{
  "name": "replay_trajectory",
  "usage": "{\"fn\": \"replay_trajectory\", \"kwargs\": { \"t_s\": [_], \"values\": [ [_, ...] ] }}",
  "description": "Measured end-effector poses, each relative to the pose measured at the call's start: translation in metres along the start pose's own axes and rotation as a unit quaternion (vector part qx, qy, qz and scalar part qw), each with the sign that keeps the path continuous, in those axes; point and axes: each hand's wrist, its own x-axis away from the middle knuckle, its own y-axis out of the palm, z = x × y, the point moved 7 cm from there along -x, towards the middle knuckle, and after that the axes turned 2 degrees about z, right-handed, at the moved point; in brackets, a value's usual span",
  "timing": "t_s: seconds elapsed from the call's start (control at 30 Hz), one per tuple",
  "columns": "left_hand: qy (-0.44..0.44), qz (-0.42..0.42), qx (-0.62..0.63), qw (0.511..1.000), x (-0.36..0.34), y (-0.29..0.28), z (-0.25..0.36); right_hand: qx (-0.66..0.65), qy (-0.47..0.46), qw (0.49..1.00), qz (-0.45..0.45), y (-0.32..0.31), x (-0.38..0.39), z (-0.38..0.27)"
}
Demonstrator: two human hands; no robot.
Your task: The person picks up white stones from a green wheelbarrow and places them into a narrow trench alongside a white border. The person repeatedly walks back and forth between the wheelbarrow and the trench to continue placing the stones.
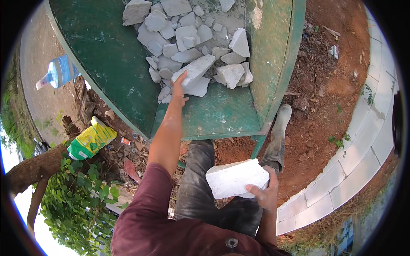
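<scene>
A green wooden cart (98,64) holds broken pieces of pale grey stone (188,38). My left hand (178,87) reaches into the cart, its fingers on a long pale chunk (196,68) at the near side of the pile; part of the fingers is hidden by that chunk. Outside the cart, low at the right, my right hand (265,190) grips a thick white block (235,177) with a rough surface, held over my legs.
At left are a blue water jug (62,71), a yellow-green sack (92,141), a tree branch (32,166) and leaves. My boot (279,130) stands on reddish soil (316,98) beside the cart. A curved wall of pale blocks (350,179) runs along the right.
</scene>
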Motion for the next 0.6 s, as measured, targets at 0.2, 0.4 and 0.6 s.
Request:
{"fn": "replay_trajectory", "kwargs": {
  "t_s": [0.2,0.4,0.6],
  "values": [
    [-0.085,-0.125,0.017,0.988,0.017,-0.007,0.029,-0.010,-0.005,1.000,-0.004,-0.027,-0.007,0.010],
    [-0.102,-0.161,-0.120,0.974,0.009,-0.014,0.066,-0.053,0.034,0.998,0.009,-0.038,-0.013,0.017],
    [0.095,-0.044,-0.452,0.886,0.047,0.003,0.061,-0.058,0.034,0.998,0.015,-0.036,-0.017,0.032]
  ]
}}
